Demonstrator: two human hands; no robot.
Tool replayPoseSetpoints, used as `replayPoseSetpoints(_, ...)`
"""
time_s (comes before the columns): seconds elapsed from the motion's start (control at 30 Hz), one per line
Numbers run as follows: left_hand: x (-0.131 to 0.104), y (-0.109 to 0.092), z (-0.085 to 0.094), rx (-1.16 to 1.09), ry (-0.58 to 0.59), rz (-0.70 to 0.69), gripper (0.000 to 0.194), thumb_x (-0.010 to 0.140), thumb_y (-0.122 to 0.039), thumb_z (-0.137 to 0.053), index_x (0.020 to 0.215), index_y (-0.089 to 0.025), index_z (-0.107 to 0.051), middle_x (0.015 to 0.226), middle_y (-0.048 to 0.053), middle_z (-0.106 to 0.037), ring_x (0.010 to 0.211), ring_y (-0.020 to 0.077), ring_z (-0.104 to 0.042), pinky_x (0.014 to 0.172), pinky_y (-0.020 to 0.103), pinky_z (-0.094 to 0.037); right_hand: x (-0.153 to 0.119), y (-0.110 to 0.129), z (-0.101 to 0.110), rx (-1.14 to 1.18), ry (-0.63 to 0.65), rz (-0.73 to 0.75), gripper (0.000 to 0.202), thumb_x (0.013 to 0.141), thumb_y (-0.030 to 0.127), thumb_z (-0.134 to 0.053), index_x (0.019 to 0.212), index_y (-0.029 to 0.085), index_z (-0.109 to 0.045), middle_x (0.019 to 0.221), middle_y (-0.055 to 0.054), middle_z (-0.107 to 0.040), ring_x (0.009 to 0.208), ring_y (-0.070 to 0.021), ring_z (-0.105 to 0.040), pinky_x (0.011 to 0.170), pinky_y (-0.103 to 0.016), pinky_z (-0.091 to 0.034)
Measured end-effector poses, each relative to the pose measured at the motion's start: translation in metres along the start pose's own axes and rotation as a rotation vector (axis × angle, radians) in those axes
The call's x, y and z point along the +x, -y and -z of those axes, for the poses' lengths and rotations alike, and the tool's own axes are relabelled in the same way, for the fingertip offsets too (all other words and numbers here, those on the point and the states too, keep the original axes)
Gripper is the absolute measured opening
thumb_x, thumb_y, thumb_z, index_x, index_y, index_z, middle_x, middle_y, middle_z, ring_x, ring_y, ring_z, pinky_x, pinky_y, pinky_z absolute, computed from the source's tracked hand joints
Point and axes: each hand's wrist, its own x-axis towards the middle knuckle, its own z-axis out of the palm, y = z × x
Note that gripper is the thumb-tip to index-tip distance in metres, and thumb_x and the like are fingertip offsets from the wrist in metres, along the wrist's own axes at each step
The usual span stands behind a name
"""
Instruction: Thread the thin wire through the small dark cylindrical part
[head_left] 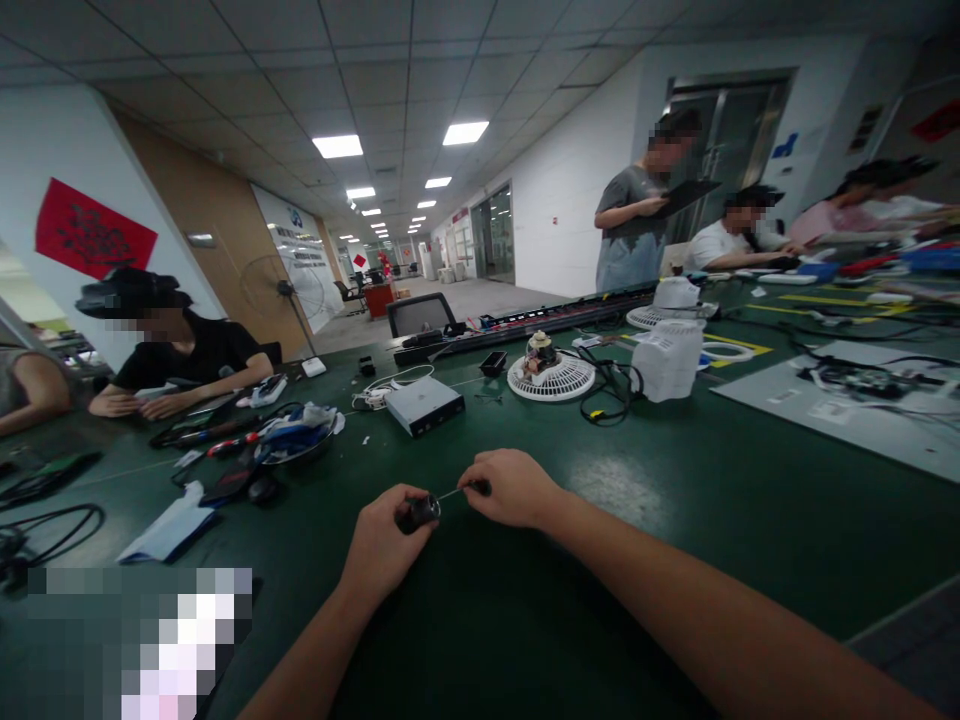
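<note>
A small dark cylindrical part (426,510) with a shiny end is held in my left hand (384,540), between thumb and fingers, over the green table (480,620). My right hand (514,487) is closed on a thin screwdriver-like tool (450,493) with a dark handle. Its metal shaft points left at the shiny end of the part; whether the tip touches it is too small to tell. Beyond my hands lies a silver box-shaped drive (425,404). Farther back is a white round fan grille (551,376) with a motor on top.
A white housing (667,360) and black cables (611,400) are at the back right, beside a grey board (847,400) with electronics. Tools and a blue cloth (304,432) lie left. A small black tray (493,363) is behind. Several people are around the table.
</note>
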Motion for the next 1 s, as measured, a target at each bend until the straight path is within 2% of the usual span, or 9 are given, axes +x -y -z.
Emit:
replayPoseSetpoints(0.17,-0.0011,-0.0030,0.0012,0.008,0.015,-0.006,0.023,0.074,-0.030,-0.067,0.095,-0.023,-0.067,0.088,0.001,-0.071,0.079,0.0199,-0.066,0.069,0.032,-0.049,-0.0001,0.0008,0.0013,0.043,0.050,0.040,0.023,0.083,0.029,-0.057,0.096,0.025,-0.076,0.083,-0.002,-0.070,0.075,-0.0159,-0.061,0.068,-0.026,-0.040)
replayPoseSetpoints(0.3,-0.0012,-0.0036,0.0006,0.018,0.010,-0.002,0.022,0.074,-0.029,-0.067,0.095,-0.023,-0.067,0.087,0.000,-0.071,0.078,0.0193,-0.066,0.070,0.032,-0.049,-0.0001,0.0029,0.0022,-0.006,0.046,-0.015,0.024,0.084,0.031,-0.056,0.097,0.025,-0.076,0.085,-0.003,-0.071,0.077,-0.0171,-0.062,0.067,-0.027,-0.040)
replayPoseSetpoints(0.53,0.0001,-0.0007,0.0000,0.012,0.015,-0.005,0.024,0.075,-0.032,-0.067,0.098,-0.023,-0.066,0.089,0.001,-0.071,0.078,0.0195,-0.066,0.068,0.032,-0.049,-0.0006,0.0052,0.0031,0.030,0.039,-0.002,0.025,0.083,0.030,-0.055,0.096,0.025,-0.075,0.084,-0.002,-0.071,0.074,-0.0162,-0.062,0.066,-0.026,-0.040)
replayPoseSetpoints(0.7,-0.0001,-0.0013,-0.0006,0.013,-0.003,0.020,0.023,0.072,-0.027,-0.069,0.095,-0.022,-0.067,0.085,0.001,-0.070,0.076,0.0196,-0.065,0.069,0.032,-0.048,-0.0004,0.0073,0.0055,0.044,0.075,0.035,0.024,0.082,0.029,-0.056,0.095,0.025,-0.076,0.082,-0.002,-0.071,0.074,-0.0158,-0.062,0.066,-0.026,-0.040)
replayPoseSetpoints(0.83,-0.0018,-0.0025,-0.0018,-0.027,0.022,-0.032,0.023,0.072,-0.023,-0.068,0.094,-0.023,-0.067,0.087,0.001,-0.070,0.077,0.0187,-0.065,0.070,0.031,-0.048,0.0001,0.0067,0.0058,0.008,0.044,-0.027,0.025,0.083,0.029,-0.054,0.095,0.025,-0.075,0.083,-0.002,-0.071,0.075,-0.0164,-0.062,0.066,-0.027,-0.040)
replayPoseSetpoints(0.9,-0.0020,-0.0023,-0.0029,-0.022,-0.012,-0.030,0.023,0.071,-0.022,-0.068,0.094,-0.023,-0.067,0.085,0.001,-0.070,0.076,0.0185,-0.065,0.069,0.031,-0.047,0.0000,0.0057,0.0050,-0.029,0.054,-0.052,0.025,0.082,0.030,-0.055,0.094,0.025,-0.076,0.083,-0.003,-0.072,0.075,-0.0176,-0.062,0.067,-0.027,-0.040)
replayPoseSetpoints(1.0,-0.0018,-0.0011,-0.0043,-0.020,-0.023,-0.019,0.021,0.071,-0.022,-0.068,0.092,-0.023,-0.067,0.085,0.001,-0.070,0.075,0.0181,-0.064,0.068,0.030,-0.047,-0.0007,0.0057,0.0041,-0.008,0.089,-0.013,0.025,0.081,0.030,-0.055,0.093,0.025,-0.076,0.085,-0.002,-0.073,0.077,-0.0179,-0.063,0.068,-0.028,-0.041)
